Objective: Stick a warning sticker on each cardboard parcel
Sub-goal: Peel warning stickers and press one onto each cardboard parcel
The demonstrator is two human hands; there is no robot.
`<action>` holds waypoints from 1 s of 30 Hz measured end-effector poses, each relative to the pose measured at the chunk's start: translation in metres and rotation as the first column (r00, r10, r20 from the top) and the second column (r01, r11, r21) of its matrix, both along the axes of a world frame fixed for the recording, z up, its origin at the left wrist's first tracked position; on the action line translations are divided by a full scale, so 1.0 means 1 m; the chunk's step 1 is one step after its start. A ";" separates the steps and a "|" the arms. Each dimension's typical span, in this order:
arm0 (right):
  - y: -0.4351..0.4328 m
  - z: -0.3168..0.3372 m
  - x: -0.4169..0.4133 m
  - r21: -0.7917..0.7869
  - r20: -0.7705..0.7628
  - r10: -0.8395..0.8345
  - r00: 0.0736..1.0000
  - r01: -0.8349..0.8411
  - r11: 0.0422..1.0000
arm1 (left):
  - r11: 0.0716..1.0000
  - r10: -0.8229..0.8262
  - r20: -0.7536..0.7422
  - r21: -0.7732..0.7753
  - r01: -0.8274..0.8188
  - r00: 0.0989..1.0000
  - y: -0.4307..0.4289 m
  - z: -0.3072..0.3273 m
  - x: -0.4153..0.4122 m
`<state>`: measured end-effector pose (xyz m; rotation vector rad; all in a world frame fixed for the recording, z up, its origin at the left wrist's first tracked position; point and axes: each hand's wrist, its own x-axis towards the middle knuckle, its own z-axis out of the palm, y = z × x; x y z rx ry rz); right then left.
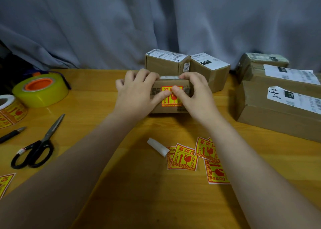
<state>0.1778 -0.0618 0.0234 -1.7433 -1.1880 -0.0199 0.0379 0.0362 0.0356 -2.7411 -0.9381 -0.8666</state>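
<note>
Cardboard parcels (165, 64) on table (139, 194): six. Left hand (137, 93) and right hand (196, 93) grip the nearest parcel (166, 110), thumbs pressing one red-yellow warning sticker (172, 102) onto its near face.

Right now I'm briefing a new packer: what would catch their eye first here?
The left hand and right hand grip a cardboard parcel at centre view, thumbs pressing a red-and-yellow warning sticker onto its front. Loose stickers lie nearer the camera, and a yellow tape roll sits at far left.
</note>
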 end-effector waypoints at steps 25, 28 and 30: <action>0.030 0.003 -0.026 -0.422 0.136 0.206 0.969 -0.131 0.897 | 0.985 0.068 -0.146 -0.149 -0.090 0.987 0.040 -0.007 -0.039; 0.021 0.006 -0.024 -0.526 0.177 0.223 0.959 -0.099 0.845 | 0.978 0.104 -0.201 -0.156 -0.137 0.974 0.027 -0.002 -0.036; 0.009 0.007 -0.023 -0.520 0.143 0.168 0.975 -0.070 0.851 | 0.982 0.095 -0.181 -0.141 -0.122 0.979 0.012 -0.003 -0.036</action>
